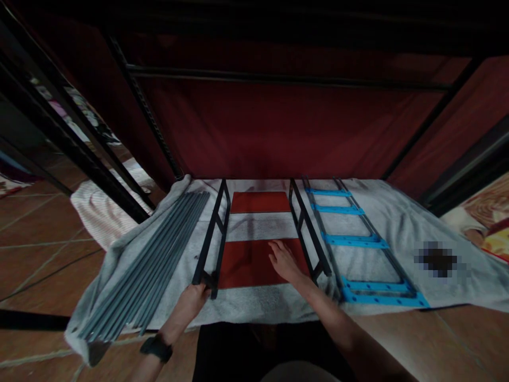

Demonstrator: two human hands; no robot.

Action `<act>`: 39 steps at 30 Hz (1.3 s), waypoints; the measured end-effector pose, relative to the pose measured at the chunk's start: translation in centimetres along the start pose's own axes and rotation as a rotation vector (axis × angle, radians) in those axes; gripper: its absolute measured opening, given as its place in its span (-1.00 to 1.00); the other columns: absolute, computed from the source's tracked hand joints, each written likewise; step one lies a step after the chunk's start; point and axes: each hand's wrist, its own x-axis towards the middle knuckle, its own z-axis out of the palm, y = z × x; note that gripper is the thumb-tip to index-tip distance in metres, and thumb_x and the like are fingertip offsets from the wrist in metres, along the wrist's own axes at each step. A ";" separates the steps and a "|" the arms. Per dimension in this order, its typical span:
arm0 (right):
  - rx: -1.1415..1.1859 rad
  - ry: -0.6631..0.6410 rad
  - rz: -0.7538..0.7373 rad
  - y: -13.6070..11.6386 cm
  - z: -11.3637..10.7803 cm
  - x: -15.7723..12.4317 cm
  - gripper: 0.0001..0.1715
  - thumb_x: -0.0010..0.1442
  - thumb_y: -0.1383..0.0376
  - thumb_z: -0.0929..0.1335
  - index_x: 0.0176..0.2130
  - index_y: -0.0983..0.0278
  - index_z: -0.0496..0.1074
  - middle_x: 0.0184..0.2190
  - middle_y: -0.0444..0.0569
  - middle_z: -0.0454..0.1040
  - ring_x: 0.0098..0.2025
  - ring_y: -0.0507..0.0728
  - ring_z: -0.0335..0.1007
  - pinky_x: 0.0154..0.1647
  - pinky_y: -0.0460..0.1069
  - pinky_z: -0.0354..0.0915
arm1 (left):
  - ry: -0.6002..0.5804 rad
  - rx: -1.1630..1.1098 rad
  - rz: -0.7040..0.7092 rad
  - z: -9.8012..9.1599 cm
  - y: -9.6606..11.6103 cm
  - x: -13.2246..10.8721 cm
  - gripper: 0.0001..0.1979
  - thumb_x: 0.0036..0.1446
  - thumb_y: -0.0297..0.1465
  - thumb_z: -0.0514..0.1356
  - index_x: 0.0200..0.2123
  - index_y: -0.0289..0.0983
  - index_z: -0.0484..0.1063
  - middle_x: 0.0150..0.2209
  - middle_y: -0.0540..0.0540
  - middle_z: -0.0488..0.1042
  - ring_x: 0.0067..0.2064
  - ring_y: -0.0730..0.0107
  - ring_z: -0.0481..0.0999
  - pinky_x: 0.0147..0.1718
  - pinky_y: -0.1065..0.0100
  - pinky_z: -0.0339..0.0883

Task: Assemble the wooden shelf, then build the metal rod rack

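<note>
My left hand (pixel 193 298) grips the near end of a black metal side frame (pixel 214 233) that stands on edge on a grey towel (pixel 254 307). My right hand (pixel 283 261) lies open and flat on a red panel (pixel 250 262) between that frame and a second black side frame (pixel 308 228) to its right. A smaller red panel (pixel 260 202) lies farther back between the two frames. A black watch is on my left wrist.
A bundle of several grey metal rods (pixel 159 254) lies on the towel's left part. A frame with blue crosspieces (pixel 353 239) lies at the right. A dark red fabric wall with black poles (pixel 278 79) stands behind. Brown floor tiles (pixel 35 249) surround the towel.
</note>
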 end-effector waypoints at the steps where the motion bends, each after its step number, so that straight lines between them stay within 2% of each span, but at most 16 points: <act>1: -0.041 -0.035 0.022 -0.2 0.1 1.8 -0.47 0.34 0.32 0.20 0.27 0.31 0.22 0.26 0.18 0.26 0.29 0.23 0.18 0.30 0.16 0.09 | 0.004 -0.016 0.008 0.0 0.0 -0.1 -0.74 0.29 -0.44 0.03 -0.11 -0.31 0.50 -0.14 -0.29 0.62 -0.05 0.15 0.62 -0.09 0.31 0.40; 4: -0.130 -0.140 0.084 -0.5 0.1 5.5 -0.52 0.34 0.31 0.21 0.20 0.37 0.31 0.24 0.23 0.29 0.29 0.25 0.18 0.28 0.17 0.08 | 0.027 -0.033 -0.003 0.0 0.1 -0.2 -0.75 0.29 -0.43 0.02 -0.17 -0.30 0.51 -0.14 -0.27 0.63 -0.05 0.16 0.62 -0.07 0.30 0.40; 7: -0.154 -0.186 0.086 -0.3 0.0 7.2 -0.61 0.32 0.30 0.24 0.07 0.38 0.42 0.20 0.24 0.34 0.24 0.25 0.26 0.24 0.14 0.12 | 0.023 -0.046 -0.050 -0.2 0.6 -0.5 -0.75 0.27 -0.45 0.03 -0.17 -0.30 0.51 -0.15 -0.27 0.63 -0.05 0.14 0.61 -0.07 0.29 0.40; 9: -0.164 -0.217 0.068 0.0 -0.2 7.8 -0.62 0.30 0.28 0.27 0.04 0.38 0.45 0.17 0.22 0.38 0.22 0.23 0.29 0.21 0.09 0.15 | 0.038 -0.163 -0.032 -0.5 0.9 -0.9 -0.71 0.22 -0.51 0.04 -0.08 -0.30 0.49 -0.15 -0.23 0.62 -0.06 0.19 0.61 -0.10 0.33 0.41; 11: -0.174 -0.247 0.054 0.2 -0.5 8.2 -0.61 0.30 0.22 0.28 0.02 0.38 0.47 0.14 0.20 0.43 0.20 0.22 0.32 0.18 0.04 0.17 | 0.051 -0.361 0.037 -0.8 1.2 -1.4 -0.57 0.15 -0.54 0.08 0.09 -0.30 0.39 -0.17 -0.16 0.62 -0.13 0.26 0.62 -0.16 0.37 0.43; 13: -0.184 -0.272 0.051 0.3 -0.7 8.6 -0.58 0.30 0.15 0.28 -0.01 0.38 0.50 0.12 0.21 0.45 0.19 0.22 0.34 0.17 0.03 0.19 | 0.066 -0.544 0.105 -0.8 1.5 -1.8 -0.47 0.12 -0.47 0.14 0.19 -0.29 0.30 -0.20 -0.09 0.61 -0.18 0.29 0.61 -0.20 0.36 0.45; 16: -0.196 -0.300 0.050 0.1 -0.8 9.3 -0.51 0.28 0.09 0.30 0.02 0.37 0.50 0.15 0.22 0.44 0.22 0.25 0.31 0.19 0.04 0.17 | 0.125 -0.652 0.069 -0.4 1.8 -1.8 -0.53 0.19 -0.33 0.12 0.16 -0.30 0.35 -0.14 -0.12 0.61 -0.11 0.26 0.60 -0.12 0.33 0.45; 19: -0.200 -0.323 0.057 -0.4 -0.8 9.8 -0.48 0.29 0.07 0.28 0.07 0.35 0.47 0.18 0.21 0.41 0.28 0.26 0.25 0.23 0.06 0.15 | 0.185 -0.654 -0.003 0.5 1.9 -1.4 -0.58 0.22 -0.34 0.07 0.11 -0.33 0.40 -0.03 -0.21 0.59 0.00 0.23 0.59 -0.02 0.32 0.41; 23: -0.182 -0.345 0.072 -1.3 -2.0 10.2 -0.38 0.27 -0.01 0.27 0.08 0.38 0.46 0.12 0.24 0.47 0.17 0.30 0.38 0.11 0.06 0.26 | 0.248 -0.649 0.030 1.5 1.7 -0.9 -0.62 0.22 -0.33 0.07 0.06 -0.30 0.43 0.03 -0.22 0.57 0.08 0.23 0.55 0.07 0.31 0.37; 25: -0.157 -0.356 0.056 -1.6 -3.2 10.0 -0.39 0.23 -0.02 0.30 0.05 0.36 0.48 0.04 0.20 0.52 0.06 0.28 0.46 0.00 0.04 0.32 | 0.248 -0.633 0.039 1.7 1.6 -0.8 -0.63 0.22 -0.33 0.08 0.06 -0.29 0.43 0.05 -0.22 0.56 0.09 0.23 0.54 0.11 0.29 0.35; 28: -0.119 -0.362 0.013 -2.0 -5.0 8.9 -0.52 0.18 0.08 0.38 0.00 0.29 0.51 -0.02 0.08 0.56 -0.03 0.22 0.50 -0.10 -0.02 0.33 | 0.237 -0.588 0.018 1.5 1.5 -0.7 -0.64 0.20 -0.35 0.10 0.04 -0.28 0.44 0.05 -0.22 0.56 0.10 0.21 0.53 0.12 0.26 0.36; 32: -0.059 -0.268 -0.071 -2.4 -6.9 5.9 -0.58 0.16 0.20 0.40 0.00 0.28 0.49 0.02 0.05 0.51 0.04 0.20 0.43 0.00 -0.01 0.27 | 0.242 -0.547 0.001 0.7 1.8 -1.0 -0.69 0.18 -0.33 0.12 -0.03 -0.26 0.47 -0.07 -0.19 0.62 0.05 0.17 0.56 0.02 0.27 0.43; 35: -0.030 -0.175 -0.152 -3.0 -7.6 2.9 -0.64 0.19 0.22 0.39 -0.03 0.28 0.48 -0.02 0.05 0.50 0.00 0.18 0.42 0.02 0.01 0.25 | 0.215 -0.582 0.013 0.0 2.1 -1.4 -0.71 0.17 -0.32 0.13 -0.08 -0.26 0.49 -0.19 -0.16 0.64 0.01 0.15 0.58 -0.04 0.26 0.46; 39: -0.090 -0.081 -0.182 -3.7 -7.7 -0.4 -0.72 0.30 0.28 0.30 -0.02 0.29 0.45 -0.02 0.08 0.47 -0.02 0.18 0.42 0.04 0.04 0.24 | 0.210 -0.758 0.064 -0.8 2.7 -2.2 -0.64 0.13 -0.31 0.16 -0.01 -0.30 0.45 -0.07 -0.19 0.61 0.02 0.17 0.57 0.00 0.23 0.44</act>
